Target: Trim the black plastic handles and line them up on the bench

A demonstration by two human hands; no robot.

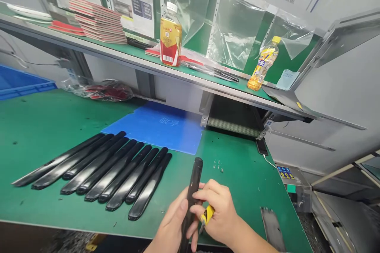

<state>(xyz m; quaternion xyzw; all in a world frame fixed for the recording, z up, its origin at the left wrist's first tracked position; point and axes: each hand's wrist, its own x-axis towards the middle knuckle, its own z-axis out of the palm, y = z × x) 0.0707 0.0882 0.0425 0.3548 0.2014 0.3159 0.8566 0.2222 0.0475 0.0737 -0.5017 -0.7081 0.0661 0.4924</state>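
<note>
My left hand point(173, 221) is wrapped round a long black plastic strip point(194, 182), which stands steeply near the table's front edge. Beside it, my right hand point(218, 209) has a yellow-handled cutter point(208, 214) in its curled fingers, and its thumb and forefinger are at the strip's side. The cutter's tip points down; its blade is partly hidden. To the left, several similar black strips point(124, 184) lie side by side in a slanted row on the green table point(237, 189).
A blue sheet point(166, 126) lies behind the strips. Two drink bottles point(170, 35) stand on the shelf point(127, 55) above. A phone point(261, 147) with a white cable and a flat grey piece point(272, 227) are at the right. A blue crate point(23, 81) sits at the far left.
</note>
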